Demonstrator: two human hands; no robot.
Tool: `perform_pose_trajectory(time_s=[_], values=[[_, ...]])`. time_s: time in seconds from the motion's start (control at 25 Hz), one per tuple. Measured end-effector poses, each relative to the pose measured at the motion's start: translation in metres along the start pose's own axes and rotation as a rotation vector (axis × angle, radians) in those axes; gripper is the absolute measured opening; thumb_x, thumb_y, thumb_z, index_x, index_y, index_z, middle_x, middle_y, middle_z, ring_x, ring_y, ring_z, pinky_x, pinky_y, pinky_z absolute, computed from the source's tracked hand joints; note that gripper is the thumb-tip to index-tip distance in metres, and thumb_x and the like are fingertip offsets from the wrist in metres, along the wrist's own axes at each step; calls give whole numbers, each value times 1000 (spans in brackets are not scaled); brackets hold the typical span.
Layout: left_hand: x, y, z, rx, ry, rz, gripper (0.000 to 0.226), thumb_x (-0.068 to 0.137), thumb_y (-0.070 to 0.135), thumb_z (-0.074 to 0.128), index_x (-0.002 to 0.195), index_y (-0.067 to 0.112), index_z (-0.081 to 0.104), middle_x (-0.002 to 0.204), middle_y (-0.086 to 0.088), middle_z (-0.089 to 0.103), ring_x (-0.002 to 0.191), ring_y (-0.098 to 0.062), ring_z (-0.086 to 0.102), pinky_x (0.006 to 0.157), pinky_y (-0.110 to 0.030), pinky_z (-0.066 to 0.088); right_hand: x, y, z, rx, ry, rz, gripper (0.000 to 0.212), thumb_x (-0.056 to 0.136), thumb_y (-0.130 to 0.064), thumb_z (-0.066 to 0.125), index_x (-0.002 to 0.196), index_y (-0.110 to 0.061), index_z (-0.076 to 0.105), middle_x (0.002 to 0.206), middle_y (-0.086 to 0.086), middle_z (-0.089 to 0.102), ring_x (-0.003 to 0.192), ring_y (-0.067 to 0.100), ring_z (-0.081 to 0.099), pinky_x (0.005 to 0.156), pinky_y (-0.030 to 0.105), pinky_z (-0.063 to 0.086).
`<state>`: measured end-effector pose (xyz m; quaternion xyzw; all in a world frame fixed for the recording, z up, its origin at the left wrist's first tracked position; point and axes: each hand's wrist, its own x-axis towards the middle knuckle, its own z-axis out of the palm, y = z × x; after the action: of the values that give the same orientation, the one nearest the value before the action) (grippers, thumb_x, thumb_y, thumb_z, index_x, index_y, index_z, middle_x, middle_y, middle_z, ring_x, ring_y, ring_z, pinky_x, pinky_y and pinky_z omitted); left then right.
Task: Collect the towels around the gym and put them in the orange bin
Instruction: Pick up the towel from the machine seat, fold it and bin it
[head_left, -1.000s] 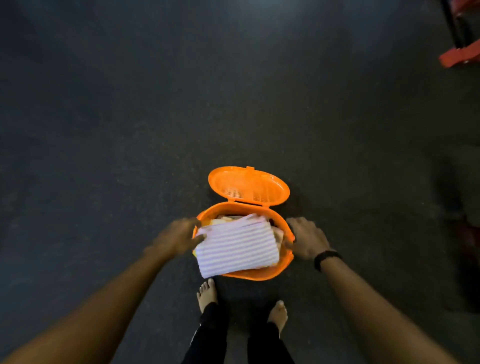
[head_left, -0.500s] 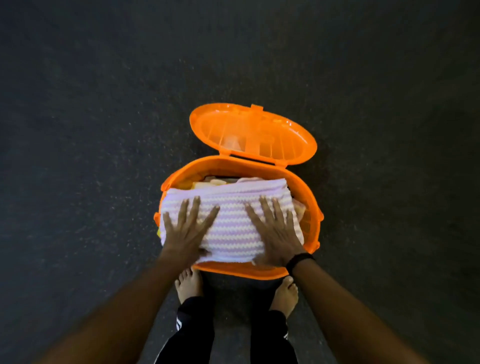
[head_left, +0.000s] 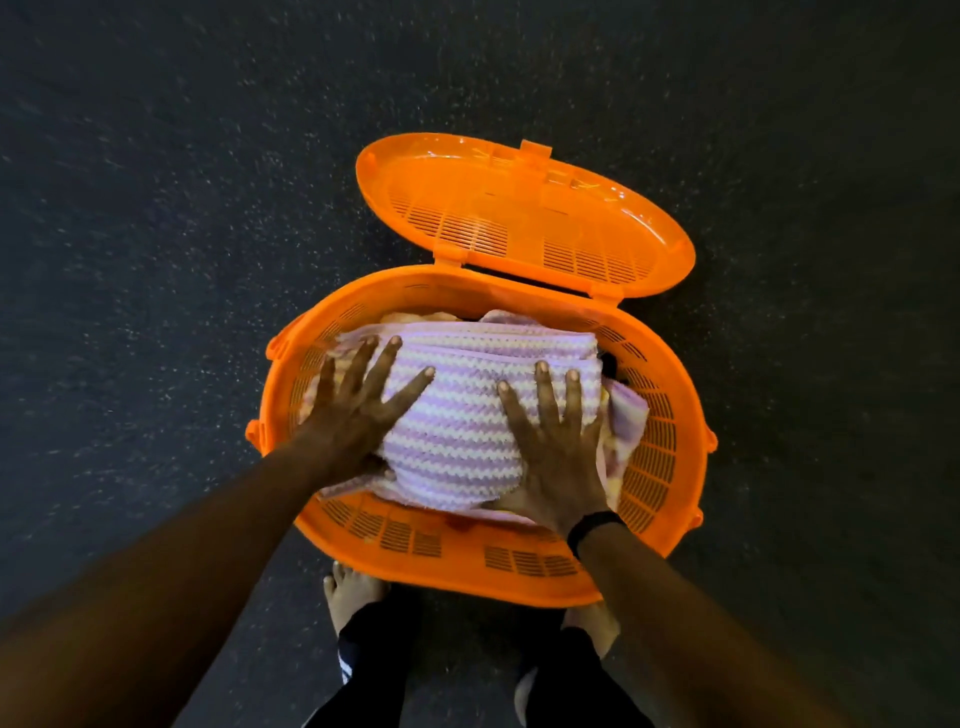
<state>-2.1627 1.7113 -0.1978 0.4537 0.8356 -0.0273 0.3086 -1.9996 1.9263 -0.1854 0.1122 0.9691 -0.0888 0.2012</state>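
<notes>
An orange oval bin (head_left: 524, 564) with slotted walls stands on the dark floor just in front of my bare feet. Its hinged lid (head_left: 524, 208) is swung open toward the far side. A folded towel with purple and white zigzag stripes (head_left: 462, 415) lies on top inside the bin. My left hand (head_left: 353, 410) presses flat on the towel's left part, fingers spread and straight. My right hand (head_left: 556, 447), with a black band on its wrist, presses flat on the towel's right part. Other pale and yellowish towels (head_left: 626, 415) show underneath at the edges.
Dark speckled gym floor (head_left: 156, 260) surrounds the bin on all sides. My feet (head_left: 353, 592) stand close against the bin's near wall.
The view has closed in on the bin. The striped towel sat on the rim with my hands at its ends; now both palms press it down inside the bin.
</notes>
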Motion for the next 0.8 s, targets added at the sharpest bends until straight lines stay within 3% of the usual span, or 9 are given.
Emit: perform_pose_trajectory(time_s=[0.16, 0.36, 0.44, 0.48, 0.56, 0.64, 0.8], values=[[-2, 0, 0, 10, -23, -27, 137, 65, 54, 79, 137, 43, -37, 150, -11, -37, 140, -37, -29, 112, -66, 1, 5, 3, 3, -47, -6, -47, 116, 61, -96, 33, 152, -27, 15, 159, 18, 9, 144, 45, 8, 105, 73, 13], [-37, 21, -44, 28, -17, -83, 141, 52, 65, 79, 144, 42, -25, 158, -18, -12, 146, -42, -1, 110, -64, 17, -15, 3, -48, 3, -206, -32, 129, 49, -96, 39, 152, -33, -5, 160, 11, -9, 146, 41, -5, 107, 71, 12], [-58, 31, -71, -25, -7, -69, 137, 52, 70, 74, 143, 43, -25, 159, -20, 4, 144, -44, 13, 107, -64, 24, -23, 7, -84, 52, -287, -27, 126, 53, -96, 39, 150, -35, -14, 160, 7, -15, 146, 36, -10, 110, 66, 8], [-69, 36, -87, -46, -15, -60, 134, 52, 75, 68, 141, 45, -27, 159, -20, 8, 143, -43, 17, 106, -64, 25, -28, 9, -106, 97, -324, -3, 123, 54, -98, 31, 150, -34, -12, 160, 7, -12, 147, 34, -6, 112, 63, 9], [-91, 52, -129, -93, -62, -78, 121, 53, 86, 45, 135, 47, -35, 160, -15, -2, 147, -36, 6, 113, -59, 14, -42, 15, -159, 195, -314, 64, 120, 54, -98, 15, 152, -31, 0, 161, 6, -1, 148, 30, 6, 116, 54, 15], [-110, 69, -171, -115, -95, -124, 116, 52, 91, 27, 143, 43, -27, 161, -8, -7, 149, -28, -2, 117, -53, 6, -54, 22, -213, 265, -277, 104, 109, 65, -92, 25, 153, -29, 10, 161, 4, 8, 147, 25, 12, 117, 46, 19], [-151, 119, -302, -188, 44, -155, 119, 56, 94, 21, 153, 28, 2, 161, -3, 8, 147, -23, 11, 117, -48, 14, -87, 41, -356, 326, -148, 171, 87, 82, -74, 44, 151, -29, 17, 160, 2, 15, 145, 24, 18, 113, 44, 25]])
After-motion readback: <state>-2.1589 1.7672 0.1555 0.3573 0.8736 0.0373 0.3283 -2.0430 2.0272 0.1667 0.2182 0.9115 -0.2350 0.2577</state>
